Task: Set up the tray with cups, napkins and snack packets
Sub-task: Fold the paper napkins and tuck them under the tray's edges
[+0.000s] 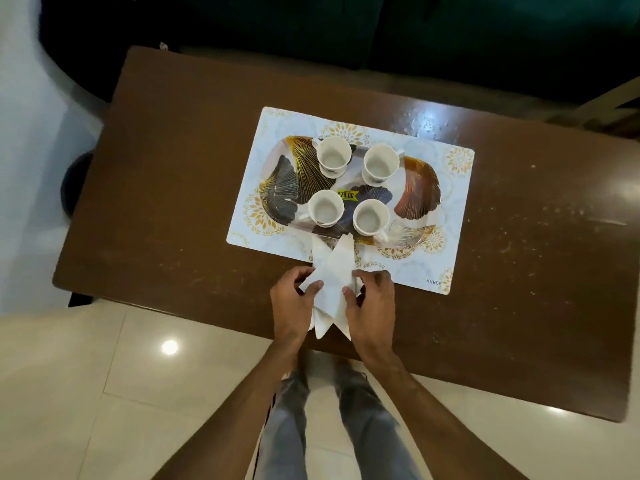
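Note:
A leaf-patterned tray (420, 188) lies on a white placemat (457, 209) on the brown table (180, 188). Several white cups stand upright on the tray, among them a far left cup (333, 157), a far right cup (380, 164) and a near right cup (370, 217). White folded napkins (334, 271) hang between my hands above the table's near edge, their top corners overlapping the tray's near rim. My left hand (294, 303) pinches their left side. My right hand (372, 303) pinches their right side. No snack packets are in view.
A yellow price sticker (348, 195) sits at the tray's middle. A dark green sofa (450, 32) stands beyond the table's far edge. A dark round object (74, 185) sits on the floor to the left. My legs stand on pale tiles below.

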